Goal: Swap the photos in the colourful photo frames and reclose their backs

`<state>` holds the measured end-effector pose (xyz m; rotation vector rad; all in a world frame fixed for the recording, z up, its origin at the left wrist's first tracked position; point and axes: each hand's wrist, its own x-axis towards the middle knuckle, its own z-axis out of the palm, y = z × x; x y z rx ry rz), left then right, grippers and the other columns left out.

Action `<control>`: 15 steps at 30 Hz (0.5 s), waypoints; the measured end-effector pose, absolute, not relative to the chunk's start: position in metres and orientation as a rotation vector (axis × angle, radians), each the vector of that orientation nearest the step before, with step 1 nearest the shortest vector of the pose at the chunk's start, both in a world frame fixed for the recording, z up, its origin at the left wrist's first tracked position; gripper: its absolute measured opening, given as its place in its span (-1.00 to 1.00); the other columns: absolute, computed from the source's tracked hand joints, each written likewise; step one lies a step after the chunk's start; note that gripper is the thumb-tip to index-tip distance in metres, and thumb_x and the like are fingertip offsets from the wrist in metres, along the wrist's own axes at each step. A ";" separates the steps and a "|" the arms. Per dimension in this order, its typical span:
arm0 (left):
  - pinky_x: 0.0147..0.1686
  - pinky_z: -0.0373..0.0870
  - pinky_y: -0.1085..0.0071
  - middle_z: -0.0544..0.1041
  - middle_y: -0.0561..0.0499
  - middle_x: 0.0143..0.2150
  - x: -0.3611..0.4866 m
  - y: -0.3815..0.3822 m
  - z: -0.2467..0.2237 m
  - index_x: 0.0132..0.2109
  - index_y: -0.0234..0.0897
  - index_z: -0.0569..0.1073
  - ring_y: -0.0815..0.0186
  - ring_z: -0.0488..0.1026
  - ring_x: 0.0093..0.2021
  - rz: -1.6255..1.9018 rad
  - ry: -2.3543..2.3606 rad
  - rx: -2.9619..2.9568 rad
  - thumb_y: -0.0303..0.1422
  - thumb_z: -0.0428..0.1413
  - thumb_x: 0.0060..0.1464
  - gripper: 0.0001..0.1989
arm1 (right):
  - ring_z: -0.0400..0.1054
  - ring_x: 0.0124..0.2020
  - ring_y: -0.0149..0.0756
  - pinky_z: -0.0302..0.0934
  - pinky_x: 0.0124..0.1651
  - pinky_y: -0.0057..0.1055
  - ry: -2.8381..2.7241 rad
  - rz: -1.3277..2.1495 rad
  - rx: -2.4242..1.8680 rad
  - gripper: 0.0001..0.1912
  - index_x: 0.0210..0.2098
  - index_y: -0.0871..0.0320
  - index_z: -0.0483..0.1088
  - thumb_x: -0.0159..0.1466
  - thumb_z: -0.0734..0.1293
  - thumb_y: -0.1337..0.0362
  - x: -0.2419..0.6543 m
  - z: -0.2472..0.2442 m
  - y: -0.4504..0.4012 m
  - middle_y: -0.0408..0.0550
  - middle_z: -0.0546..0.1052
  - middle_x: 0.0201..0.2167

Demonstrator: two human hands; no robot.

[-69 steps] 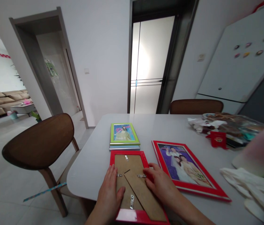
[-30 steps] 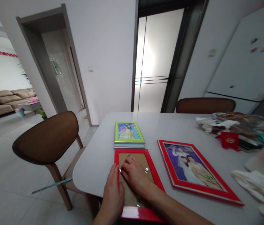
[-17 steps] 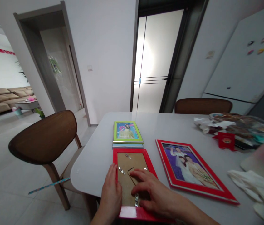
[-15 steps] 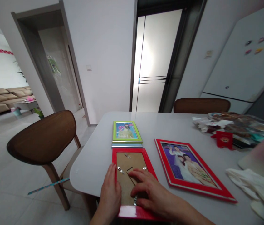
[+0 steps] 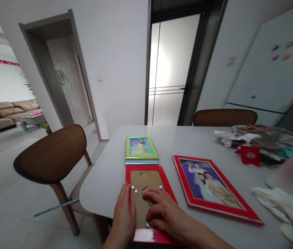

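Observation:
A red frame (image 5: 165, 180) lies face down at the table's near edge, its brown backing board and metal clips showing. Along its left side rests my left hand (image 5: 125, 211), fingers together against the rim. My right hand (image 5: 163, 211) is over the lower right of the backing, fingers curled near the bottom clip (image 5: 148, 224); what its fingertips hold, if anything, is hidden. Just beyond lies a green frame (image 5: 141, 147) with a photo, stacked on a bluish one. Another red frame (image 5: 209, 186) lies face up to the right, showing a photo of people.
Plastic-wrapped items (image 5: 271, 136), a red packet (image 5: 250, 155) and a white cloth (image 5: 281, 207) lie on the right of the white table (image 5: 99, 186). A brown chair (image 5: 53, 154) stands at the left, another (image 5: 224, 117) behind the table.
The view has shifted slightly. My right hand's fingers have moved a little at the bottom clip, which now looks turned. My left hand stays at the frame's left side.

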<state>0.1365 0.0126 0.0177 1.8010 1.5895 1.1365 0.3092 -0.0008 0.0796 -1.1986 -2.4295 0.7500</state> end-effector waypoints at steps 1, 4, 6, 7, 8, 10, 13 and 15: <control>0.12 0.00 0.26 0.21 -0.17 0.12 0.137 0.013 0.018 0.06 -0.45 0.19 0.26 0.09 0.14 1.133 1.592 1.807 -0.58 -0.12 -0.12 -0.49 | 0.03 0.07 -0.22 -0.24 0.13 -0.16 -2.416 0.718 -1.211 -0.85 -0.43 0.01 0.46 0.00 0.29 0.35 0.308 0.079 0.000 -0.13 0.29 -0.04; 0.12 0.00 0.26 0.20 -0.19 0.13 0.137 0.013 0.017 0.07 -0.48 0.18 0.25 0.09 0.14 1.124 1.590 1.816 -0.56 -0.13 -0.10 -0.50 | 0.12 -0.01 -0.25 -0.08 0.07 -0.26 -2.331 0.636 -1.300 -0.81 -0.35 0.05 0.43 0.01 0.29 0.30 0.307 0.075 0.002 -0.08 0.30 -0.07; 0.12 0.00 0.26 0.20 -0.17 0.13 0.137 0.013 0.016 0.07 -0.45 0.18 0.26 0.09 0.14 1.133 1.589 1.803 -0.56 -0.13 -0.10 -0.50 | 0.18 -0.08 -0.24 0.03 -0.02 -0.33 -2.244 0.556 -1.441 -0.69 -0.23 0.09 0.38 -0.01 0.29 0.25 0.308 0.073 0.005 -0.01 0.31 -0.09; 0.12 0.00 0.27 0.20 -0.16 0.13 0.137 0.012 0.016 0.07 -0.44 0.18 0.26 0.09 0.14 1.139 1.588 1.794 -0.56 -0.13 -0.10 -0.50 | 0.21 -0.13 -0.24 0.07 -0.07 -0.34 -2.210 0.508 -1.520 -0.65 -0.20 0.10 0.35 -0.02 0.29 0.23 0.309 0.071 0.006 0.01 0.32 -0.13; 0.12 0.00 0.27 0.20 -0.16 0.13 0.137 0.012 0.015 0.07 -0.44 0.18 0.27 0.09 0.14 1.142 1.588 1.786 -0.56 -0.12 -0.10 -0.50 | 0.23 -0.17 -0.23 0.10 -0.11 -0.35 -2.192 0.463 -1.587 -0.61 -0.18 0.10 0.34 -0.03 0.29 0.22 0.310 0.070 0.008 0.01 0.34 -0.18; 0.13 -0.01 0.28 0.20 -0.17 0.13 0.137 0.012 0.015 0.07 -0.46 0.18 0.26 0.08 0.14 1.139 1.588 1.781 -0.55 -0.12 -0.10 -0.50 | 0.25 -0.24 -0.24 0.12 -0.18 -0.36 -2.197 0.421 -1.653 -0.59 -0.18 0.09 0.33 -0.06 0.30 0.21 0.310 0.067 0.009 -0.02 0.35 -0.24; 0.13 -0.03 0.29 0.19 -0.17 0.13 0.137 0.011 0.017 0.07 -0.46 0.18 0.26 0.08 0.14 1.137 1.591 1.762 -0.54 -0.10 -0.10 -0.49 | 0.25 -0.23 -0.26 0.13 -0.17 -0.40 -2.173 0.466 -1.641 -0.58 -0.16 0.09 0.31 -0.07 0.27 0.28 0.309 0.067 0.013 -0.03 0.35 -0.25; 0.12 -0.01 0.28 0.20 -0.17 0.13 0.138 0.011 0.021 0.07 -0.45 0.18 0.25 0.10 0.13 1.139 1.581 1.718 -0.50 -0.08 -0.11 -0.49 | 0.25 -0.20 -0.26 0.12 -0.13 -0.40 -2.123 0.492 -1.620 -0.56 -0.15 0.12 0.30 -0.07 0.25 0.32 0.311 0.072 0.016 -0.02 0.36 -0.23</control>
